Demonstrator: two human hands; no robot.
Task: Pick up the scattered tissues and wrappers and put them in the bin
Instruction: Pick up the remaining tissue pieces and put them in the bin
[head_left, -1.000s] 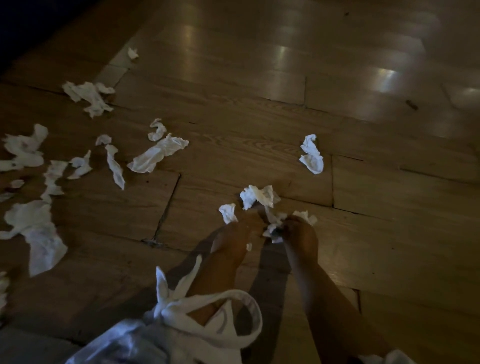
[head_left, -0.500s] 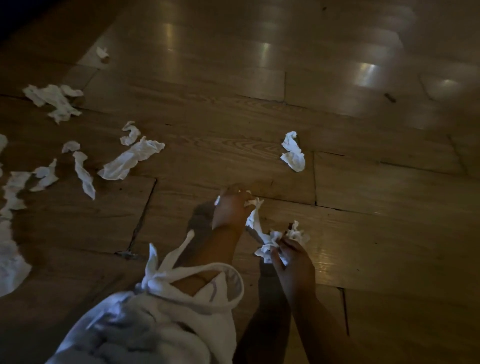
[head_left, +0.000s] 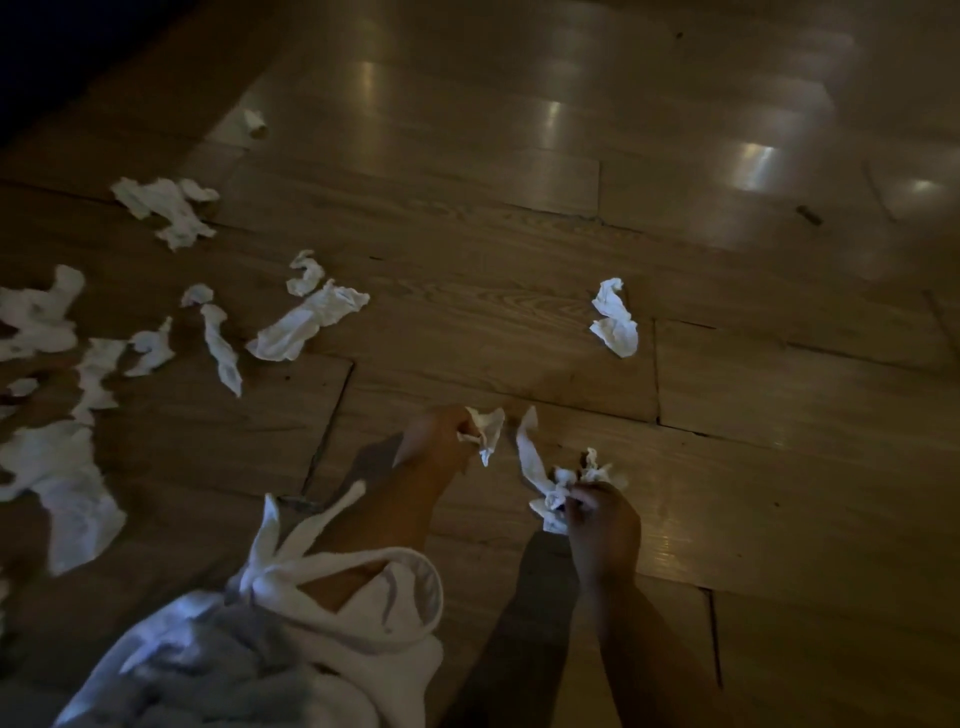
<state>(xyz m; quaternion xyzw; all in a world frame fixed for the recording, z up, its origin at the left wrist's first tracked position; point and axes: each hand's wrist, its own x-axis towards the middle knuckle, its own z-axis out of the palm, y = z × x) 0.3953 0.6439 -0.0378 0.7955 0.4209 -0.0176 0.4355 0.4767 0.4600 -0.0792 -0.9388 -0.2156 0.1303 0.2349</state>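
Past a white tied sleeve (head_left: 332, 587) at bottom centre, clutched a wad of tissues (head_left: 545, 493) in the curled right hand (head_left: 602, 525), loose strip running up and left, and pinched a small crumpled tissue (head_left: 487, 428), tip hanging down, in the left hand (head_left: 436, 439). Farther up, left lying on the wooden floor (head_left: 519, 249) a lone tissue (head_left: 615, 322) at centre right, long axis near vertical, and scattered tissues (head_left: 306, 325) across the left edge.
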